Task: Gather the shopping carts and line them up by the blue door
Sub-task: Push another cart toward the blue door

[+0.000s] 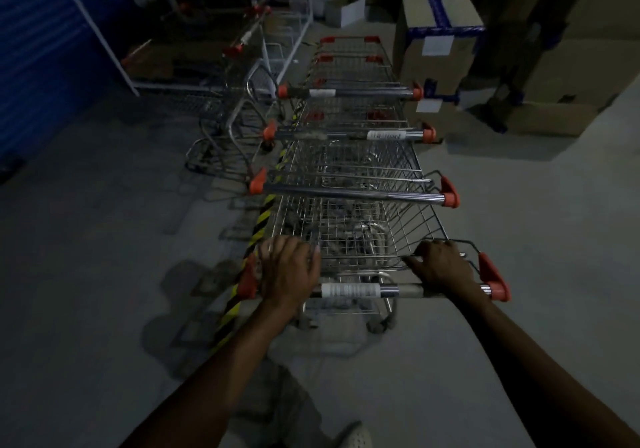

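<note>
A row of several nested wire shopping carts (349, 170) with orange handle caps runs away from me down the middle of the floor. Both hands are on the handle bar (388, 290) of the nearest cart (346, 236). My left hand (289, 269) grips its left end, fingers curled over the bar. My right hand (441, 269) grips the bar near its right end. Another cart (225, 128) stands beside the row on the left, toward the blue door (38, 66) at the left edge.
A white metal shelf rack (166, 31) stands at the back left next to the blue door. Stacked cardboard boxes (440, 42) line the right side close to the carts. Yellow-black hazard tape (242, 274) runs along the floor left of the row. Grey floor spreads on both sides.
</note>
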Motion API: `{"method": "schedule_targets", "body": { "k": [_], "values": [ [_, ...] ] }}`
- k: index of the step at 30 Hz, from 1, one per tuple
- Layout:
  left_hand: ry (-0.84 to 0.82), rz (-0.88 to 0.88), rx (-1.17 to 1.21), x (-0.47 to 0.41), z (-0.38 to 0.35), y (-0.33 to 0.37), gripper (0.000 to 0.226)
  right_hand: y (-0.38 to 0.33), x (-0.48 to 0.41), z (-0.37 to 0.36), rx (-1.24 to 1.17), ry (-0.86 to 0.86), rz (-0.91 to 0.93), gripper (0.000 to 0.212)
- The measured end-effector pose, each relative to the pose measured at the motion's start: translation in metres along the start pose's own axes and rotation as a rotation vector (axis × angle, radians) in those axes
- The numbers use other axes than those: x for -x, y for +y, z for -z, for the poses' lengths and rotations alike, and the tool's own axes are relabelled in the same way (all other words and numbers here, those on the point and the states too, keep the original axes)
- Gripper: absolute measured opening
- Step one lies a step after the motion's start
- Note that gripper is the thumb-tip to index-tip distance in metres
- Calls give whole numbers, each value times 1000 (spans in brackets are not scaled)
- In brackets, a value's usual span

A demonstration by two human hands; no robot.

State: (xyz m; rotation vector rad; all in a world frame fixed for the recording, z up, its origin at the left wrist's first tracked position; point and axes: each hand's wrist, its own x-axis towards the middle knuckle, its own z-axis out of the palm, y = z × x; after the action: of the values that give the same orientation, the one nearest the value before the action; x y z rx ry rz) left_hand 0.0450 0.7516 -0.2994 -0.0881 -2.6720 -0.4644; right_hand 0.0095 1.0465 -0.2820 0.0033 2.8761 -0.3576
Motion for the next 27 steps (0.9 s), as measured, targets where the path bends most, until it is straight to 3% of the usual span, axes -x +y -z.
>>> {"method": "schedule_targets", "body": {
  "k": [10, 15, 20, 25, 27],
  "values": [
    [-120, 199, -4, -7, -33, 95, 50, 79, 0, 41, 97, -2, 103, 70],
    [-162, 289, -95, -1, -36, 119, 42, 101, -7, 44, 121, 28, 150, 86],
    [-442, 355, -166, 7, -36, 127, 65, 119, -16, 42, 111, 52, 199, 87],
    [-550, 232, -190, -5, -36, 118, 101, 129, -26, 49, 106, 56, 219, 84],
    [-601, 179, -208, -11, -38, 122, 106, 139, -34, 54, 120, 41, 227, 83]
  ]
}}
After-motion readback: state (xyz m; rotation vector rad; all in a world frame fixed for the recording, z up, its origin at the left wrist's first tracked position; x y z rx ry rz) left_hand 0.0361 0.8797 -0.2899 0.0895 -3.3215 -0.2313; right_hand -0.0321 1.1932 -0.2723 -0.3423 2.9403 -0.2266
